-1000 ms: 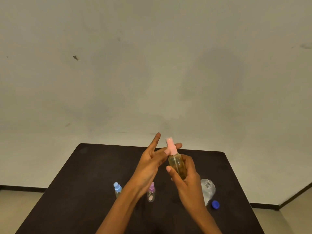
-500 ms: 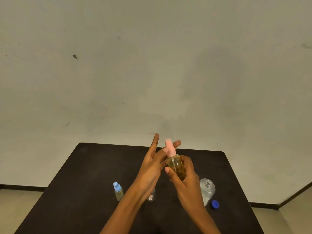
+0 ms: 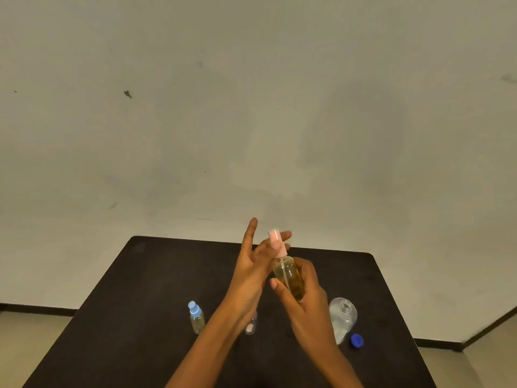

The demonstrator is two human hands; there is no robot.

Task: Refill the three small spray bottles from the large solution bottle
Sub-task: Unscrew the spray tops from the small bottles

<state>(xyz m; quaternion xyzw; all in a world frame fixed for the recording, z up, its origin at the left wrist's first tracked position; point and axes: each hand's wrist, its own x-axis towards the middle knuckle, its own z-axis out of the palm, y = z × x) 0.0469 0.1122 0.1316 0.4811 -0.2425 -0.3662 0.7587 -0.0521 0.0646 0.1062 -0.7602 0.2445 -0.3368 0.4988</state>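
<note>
Our right hand point(image 3: 305, 301) grips the bottle point(image 3: 288, 275), tilted toward 11 o'clock. Our left hand point(image 3: 251, 275), at its 9 o'clock, spreads straight fingers alongside the cap point(image 3: 277, 240).

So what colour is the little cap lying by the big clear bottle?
The loose cap is blue, clearest in the head view.

The left forearm point(image 3: 221, 334) hides most of a small bottle point(image 3: 249, 328), cap included. The spray bottle's point(image 3: 286, 275) pink cap point(image 3: 275, 239) is blurred. The table's point(image 3: 156, 289) near edge is cut off.
</note>
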